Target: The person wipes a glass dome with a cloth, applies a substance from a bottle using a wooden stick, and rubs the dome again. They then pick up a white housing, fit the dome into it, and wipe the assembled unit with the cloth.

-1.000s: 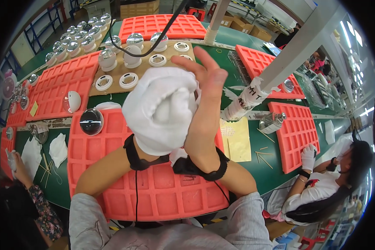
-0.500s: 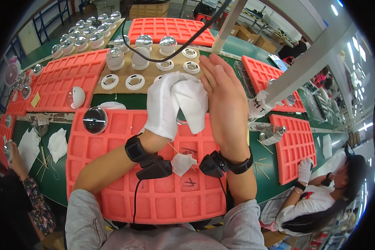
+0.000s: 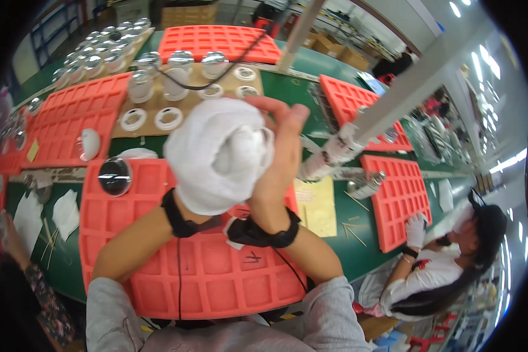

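Observation:
My left hand [image 3: 196, 158] wears a white glove and is closed on a bunched white cloth [image 3: 240, 149], held up above the red-orange foam tray. Bare and ungloved, my right hand [image 3: 278, 158] presses against the right side of this bundle, its fingers curled round the far side and partly hidden. Whatever the cloth may wrap is out of sight. Below and to the left, a dark glossy dome [image 3: 115, 176] sits in a corner of the foam tray [image 3: 208, 287]. Black straps circle both my wrists.
Clear-domed white units [image 3: 180, 63] and white rings [image 3: 133, 119] stand on cardboard [image 3: 152, 130] ahead. More compartment trays [image 3: 70, 120] lie around. Right are yellow paper [image 3: 315, 205], a clear bottle [image 3: 368, 184], thin sticks [image 3: 354, 232] and a post [image 3: 387, 105]. Co-workers sit at both sides.
My hands have come closer together, and the right fingers, formerly straight, now curl round the bundle. The cloth is bunched up; a clear edge beneath it no longer shows. The view shifted.

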A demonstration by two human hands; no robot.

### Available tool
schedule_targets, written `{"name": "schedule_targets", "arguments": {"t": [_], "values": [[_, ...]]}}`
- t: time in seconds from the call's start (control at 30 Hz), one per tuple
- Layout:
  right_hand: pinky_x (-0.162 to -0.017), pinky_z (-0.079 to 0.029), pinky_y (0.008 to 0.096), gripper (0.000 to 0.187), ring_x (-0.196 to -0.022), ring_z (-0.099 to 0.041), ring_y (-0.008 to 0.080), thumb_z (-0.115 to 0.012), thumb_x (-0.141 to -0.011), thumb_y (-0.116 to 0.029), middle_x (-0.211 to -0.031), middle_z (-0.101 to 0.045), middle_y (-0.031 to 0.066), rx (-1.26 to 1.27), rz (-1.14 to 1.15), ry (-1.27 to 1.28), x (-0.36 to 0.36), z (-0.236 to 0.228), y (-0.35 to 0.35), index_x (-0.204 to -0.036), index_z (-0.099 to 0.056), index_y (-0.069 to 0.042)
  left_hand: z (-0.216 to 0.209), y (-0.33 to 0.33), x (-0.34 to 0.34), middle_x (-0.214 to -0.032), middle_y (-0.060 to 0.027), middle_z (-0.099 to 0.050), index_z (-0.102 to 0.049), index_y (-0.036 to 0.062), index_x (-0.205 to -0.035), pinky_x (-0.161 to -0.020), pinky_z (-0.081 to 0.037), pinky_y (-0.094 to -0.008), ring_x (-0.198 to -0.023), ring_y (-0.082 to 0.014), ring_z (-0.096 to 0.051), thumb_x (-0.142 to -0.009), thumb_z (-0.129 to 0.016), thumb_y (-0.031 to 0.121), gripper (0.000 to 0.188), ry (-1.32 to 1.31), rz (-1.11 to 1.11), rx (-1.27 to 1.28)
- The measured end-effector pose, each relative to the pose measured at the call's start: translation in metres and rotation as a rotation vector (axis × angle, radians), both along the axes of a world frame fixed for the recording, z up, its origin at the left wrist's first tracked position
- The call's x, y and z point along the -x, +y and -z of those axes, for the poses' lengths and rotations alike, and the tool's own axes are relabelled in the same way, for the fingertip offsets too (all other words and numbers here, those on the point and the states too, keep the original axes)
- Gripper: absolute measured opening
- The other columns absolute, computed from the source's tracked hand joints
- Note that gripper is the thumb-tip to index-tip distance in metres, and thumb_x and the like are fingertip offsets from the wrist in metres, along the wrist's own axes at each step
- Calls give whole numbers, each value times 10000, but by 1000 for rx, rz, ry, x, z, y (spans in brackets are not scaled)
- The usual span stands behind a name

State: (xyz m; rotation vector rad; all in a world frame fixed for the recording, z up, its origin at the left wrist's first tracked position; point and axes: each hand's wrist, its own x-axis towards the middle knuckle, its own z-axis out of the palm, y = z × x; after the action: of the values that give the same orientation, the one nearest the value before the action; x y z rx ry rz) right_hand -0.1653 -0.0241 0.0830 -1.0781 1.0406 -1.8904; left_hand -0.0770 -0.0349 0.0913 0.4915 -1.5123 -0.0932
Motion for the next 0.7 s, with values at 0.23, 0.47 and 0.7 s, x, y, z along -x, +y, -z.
{"name": "schedule_targets", "arguments": {"t": [0.23, 0.47, 0.7], "values": [[-738, -494, 270, 719, -756, -616, 122, -270, -1076, -564, -815, -676, 69, 115, -166, 97, 10, -10, 6, -1039, -673, 31, -1, 5, 0, -988, -149, -682, -639, -90, -1011, -828, -502, -338, -895, -241, -644, -944, -529, 44, 185, -70, 10, 53], [-724, -484, 270, 650, -765, -607, 129, -290, -1093, -487, -850, -674, 83, 198, -125, 151, 14, -4, 3, -1040, -657, 47, -8, 11, 10, -973, -166, -683, -658, -66, -962, -807, -514, -340, -880, -266, -654, -877, -571, 3, 140, 53, 39, -54], [-769, -493, 273, 601, -841, -631, 147, -294, -1100, -427, -976, -686, 119, 147, -127, 262, 17, -6, 8, -1060, -637, 65, 7, 4, 9, -955, -170, -684, -672, -44, -935, -799, -512, -331, -873, -268, -662, -828, -610, -20, 126, -6, -18, 110]]}}
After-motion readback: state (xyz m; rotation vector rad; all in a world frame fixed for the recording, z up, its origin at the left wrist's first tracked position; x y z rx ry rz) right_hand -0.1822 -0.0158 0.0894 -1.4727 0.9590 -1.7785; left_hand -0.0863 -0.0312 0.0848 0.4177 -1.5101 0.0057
